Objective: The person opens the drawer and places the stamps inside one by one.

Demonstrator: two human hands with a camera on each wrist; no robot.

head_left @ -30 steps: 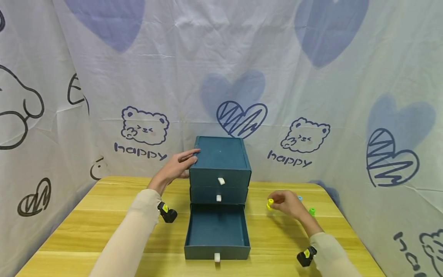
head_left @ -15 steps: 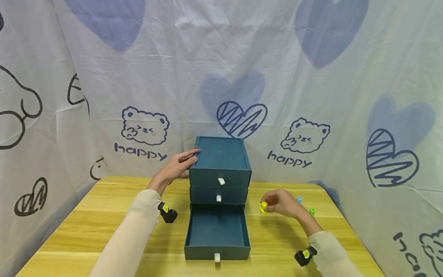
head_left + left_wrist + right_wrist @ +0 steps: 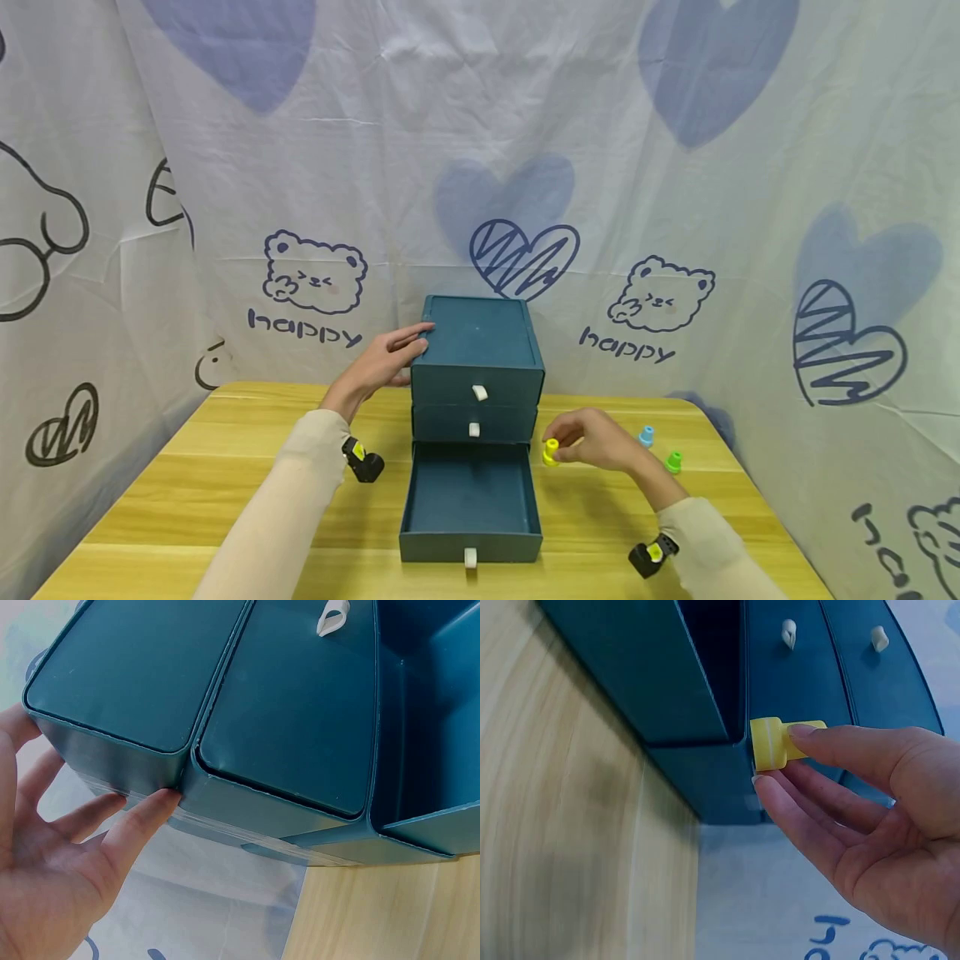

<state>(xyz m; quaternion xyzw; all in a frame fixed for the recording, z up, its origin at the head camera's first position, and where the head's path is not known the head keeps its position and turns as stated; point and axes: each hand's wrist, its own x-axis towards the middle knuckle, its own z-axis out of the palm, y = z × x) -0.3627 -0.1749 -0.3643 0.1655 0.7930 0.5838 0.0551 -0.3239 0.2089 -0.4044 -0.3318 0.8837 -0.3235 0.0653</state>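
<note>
A dark teal drawer cabinet [image 3: 480, 333] of three stacked drawers stands mid-table. Its bottom drawer [image 3: 472, 492] is pulled out and bare inside; the upper two are closed. My left hand [image 3: 381, 363] rests against the cabinet's left side, and in the left wrist view its fairly straight fingertips touch the side walls. Between thumb and fingers, my right hand [image 3: 596, 442] pinches a small yellow stepped peg [image 3: 772, 742], wide at one end and narrower at the other. Hand and peg are in the air just right of the cabinet, near the open drawer's right edge.
A light blue peg [image 3: 647, 435] and a green peg [image 3: 674, 462] stand on the wooden table [image 3: 247, 467] behind and right of my right hand. White pull tabs [image 3: 470, 557] stick out from the drawer fronts. A patterned cloth [image 3: 420, 167] hangs close behind the table.
My right hand has carried the yellow peg leftward, closer to the cabinet. The blue and green pegs now show more fully behind it. My left hand stays in place.
</note>
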